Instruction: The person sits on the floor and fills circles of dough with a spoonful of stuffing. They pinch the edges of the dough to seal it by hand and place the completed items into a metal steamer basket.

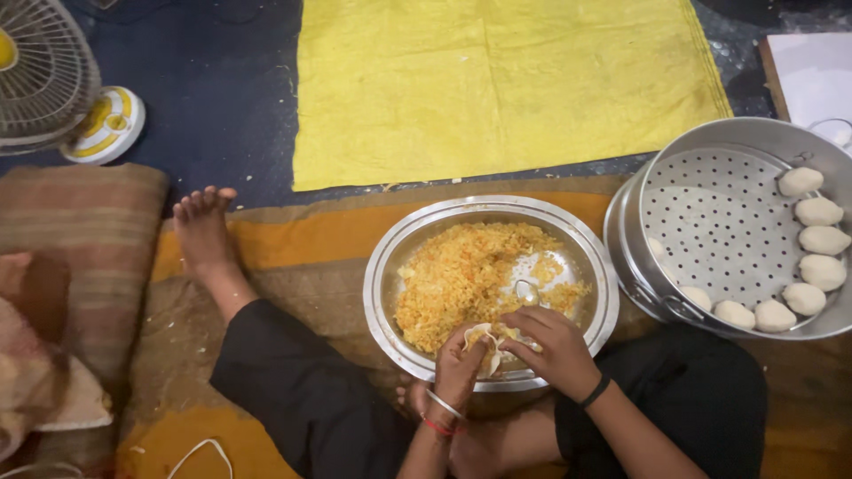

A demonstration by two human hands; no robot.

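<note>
- The left hand point(459, 365) cups a filled dough wrapper point(484, 340) over the metal bowl's point(383, 284) near rim.
- The right hand point(550, 341) pinches its edge; small, even pleats would seal it best.

Just beyond the hands, a glossy metal bowl point(390, 266) is gleaming; right of them, a perforated metal steamer tray point(710, 222) is shining dully.

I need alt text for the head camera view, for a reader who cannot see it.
Two hands, left hand and right hand, pinch a dumpling wrapper over a steel bowl of orange filling. Right of it, a perforated steamer tray holds shaped dumplings.
</note>
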